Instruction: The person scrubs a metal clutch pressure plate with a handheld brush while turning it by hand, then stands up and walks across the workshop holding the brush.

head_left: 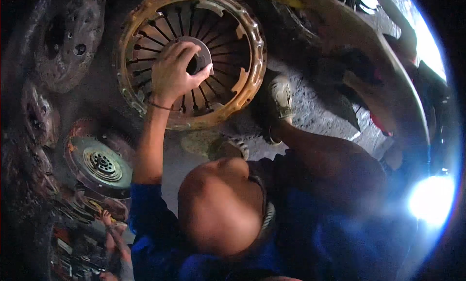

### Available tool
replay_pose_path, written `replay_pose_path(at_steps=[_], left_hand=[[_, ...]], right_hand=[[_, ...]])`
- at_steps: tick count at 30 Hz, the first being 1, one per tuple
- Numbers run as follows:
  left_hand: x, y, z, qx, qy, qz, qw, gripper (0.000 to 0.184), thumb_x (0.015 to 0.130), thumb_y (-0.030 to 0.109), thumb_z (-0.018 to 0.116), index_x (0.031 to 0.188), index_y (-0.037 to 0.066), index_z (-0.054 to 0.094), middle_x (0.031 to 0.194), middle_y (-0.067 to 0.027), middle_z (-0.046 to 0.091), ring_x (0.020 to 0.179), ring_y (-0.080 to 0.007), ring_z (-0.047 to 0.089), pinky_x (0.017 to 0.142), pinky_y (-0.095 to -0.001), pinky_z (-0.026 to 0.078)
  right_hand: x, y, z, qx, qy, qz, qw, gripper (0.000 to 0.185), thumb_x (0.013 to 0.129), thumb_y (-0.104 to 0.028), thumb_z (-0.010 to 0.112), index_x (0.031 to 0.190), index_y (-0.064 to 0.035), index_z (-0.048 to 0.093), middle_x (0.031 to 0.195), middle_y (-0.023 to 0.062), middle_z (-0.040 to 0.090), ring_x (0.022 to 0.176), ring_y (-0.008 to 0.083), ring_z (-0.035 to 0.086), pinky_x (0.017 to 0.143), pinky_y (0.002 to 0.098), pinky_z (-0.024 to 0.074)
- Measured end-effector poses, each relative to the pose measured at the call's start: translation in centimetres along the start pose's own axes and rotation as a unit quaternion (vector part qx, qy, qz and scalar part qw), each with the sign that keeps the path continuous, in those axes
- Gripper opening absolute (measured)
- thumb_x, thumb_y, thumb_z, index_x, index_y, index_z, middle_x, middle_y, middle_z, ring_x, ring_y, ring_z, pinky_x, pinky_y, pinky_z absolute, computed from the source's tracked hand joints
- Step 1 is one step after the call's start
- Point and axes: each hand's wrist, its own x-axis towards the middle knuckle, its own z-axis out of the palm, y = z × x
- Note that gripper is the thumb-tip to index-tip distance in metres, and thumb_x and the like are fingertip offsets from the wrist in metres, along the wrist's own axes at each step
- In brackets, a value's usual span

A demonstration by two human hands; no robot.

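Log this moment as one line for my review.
left hand: on central ring | right hand: not in view | around ring: slotted round metal cover | picture's lower left: round metal disc

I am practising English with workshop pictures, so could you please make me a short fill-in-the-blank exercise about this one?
1. The person's ____ hand touches the inner ring of the large round metal plate.
2. The colour of the sleeve on that arm is ____.
3. In the picture, the bare forearm is to the ____ of the smaller round disc.

Missing words: left; blue; right.
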Motion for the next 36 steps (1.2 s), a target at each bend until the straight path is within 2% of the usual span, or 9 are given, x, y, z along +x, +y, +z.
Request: replay_pose_path(at_steps=[5,7,19,26,30,31,34,35,36], left_hand=[[-0.2,1.8,-0.5,0.014,-0.012,-0.054,0.998,0.039,0.078,0.029,0.086,0.109,0.011,0.072,0.108,-0.0038,0.07,0.102,-0.0267,0.07,0.084,-0.0421,0.06],[0.1,2.3,-0.5,0.024,0.002,-0.072,0.997,0.036,0.078,0.03,0.086,0.104,0.008,0.074,0.109,-0.006,0.071,0.102,-0.0277,0.07,0.084,-0.0426,0.06],[0.7,4.0,1.1,0.033,0.063,-0.154,0.985,0.034,0.082,0.028,0.088,0.103,0.005,0.074,0.111,-0.0091,0.073,0.099,-0.0271,0.073,0.084,-0.0393,0.06],[0.5,3.4,1.4,0.035,0.046,-0.143,0.988,0.034,0.083,0.027,0.086,0.105,0.004,0.073,0.112,-0.0113,0.072,0.101,-0.03,0.072,0.087,-0.0411,0.06],[0.5,3.3,1.4,0.052,0.049,-0.13,0.989,0.033,0.081,0.028,0.087,0.103,0.005,0.073,0.112,-0.0102,0.072,0.102,-0.0301,0.072,0.088,-0.0418,0.06],[0.4,3.2,1.5,0.05,0.052,-0.13,0.989,0.033,0.081,0.027,0.087,0.102,0.006,0.073,0.112,-0.01,0.072,0.102,-0.03,0.072,0.087,-0.0418,0.06],[0.3,3.2,1.7,0.052,0.063,-0.137,0.987,0.033,0.08,0.027,0.087,0.101,0.006,0.074,0.112,-0.0091,0.072,0.103,-0.0295,0.073,0.087,-0.0417,0.06],[0.2,3.3,1.8,0.056,0.065,-0.145,0.986,0.033,0.08,0.027,0.087,0.101,0.007,0.074,0.112,-0.0088,0.072,0.103,-0.0292,0.073,0.087,-0.0416,0.06],[0.3,3.3,1.9,0.059,0.067,-0.15,0.985,0.032,0.08,0.028,0.087,0.101,0.007,0.074,0.112,-0.0085,0.072,0.103,-0.0288,0.073,0.087,-0.0415,0.061]], right_hand=[[1.7,-1.4,4.2,0.141,0.049,-0.007,0.989,0.041,0.108,-0.02,0.053,0.147,-0.0087,0.054,0.116,0.024,0.072,0.1,0.0377,0.074,0.087,0.0459,0.06],[2.8,-2.1,6.4,0.273,0.059,0.029,0.96,0.042,0.106,-0.014,0.053,0.146,-0.0036,0.053,0.119,0.0276,0.07,0.11,0.0427,0.069,0.09,0.0493,0.0581],[-1.1,-3.4,14.1,0.431,0.208,0.031,0.878,0.055,0.098,-0.011,0.063,0.15,-0.003,0.048,0.127,0.0312,0.065,0.117,0.0485,0.064,0.098,0.0509,0.0531],[-6.8,-4.2,13.1,0.535,0.056,0.182,0.823,0.051,0.103,-0.011,0.06,0.152,-0.0064,0.048,0.119,0.0298,0.07,0.109,0.0503,0.067,0.086,0.0495,0.0558],[-8.8,-5.0,15.2,0.503,0.08,0.152,0.847,0.05,0.106,-0.013,0.054,0.156,-0.0096,0.046,0.119,0.0297,0.07,0.1,0.0392,0.073,0.082,0.0441,0.0551],[-8.7,-5.4,15.7,0.482,0.13,0.111,0.859,0.052,0.106,-0.011,0.054,0.157,-0.0111,0.045,0.126,0.0302,0.067,0.106,0.0413,0.071,0.086,0.0465,0.0555],[-7.6,-6.3,15.0,0.442,0.004,0.146,0.885,0.055,0.103,-0.006,0.054,0.157,-0.014,0.046,0.133,0.0308,0.062,0.114,0.043,0.068,0.091,0.0477,0.056],[-5.5,-6.3,15.8,0.394,-0.026,0.122,0.91,0.087,0.092,-0.005,0.063,0.166,-0.0279,0.023,0.132,0.0335,0.062,0.108,0.0524,0.068,0.084,0.0553,0.0577],[-2.3,-6.2,15.9,0.382,0.015,0.099,0.919,0.083,0.093,-0.006,0.064,0.165,-0.0262,0.027,0.128,0.0325,0.064,0.106,0.0508,0.069,0.083,0.0546,0.0582]])
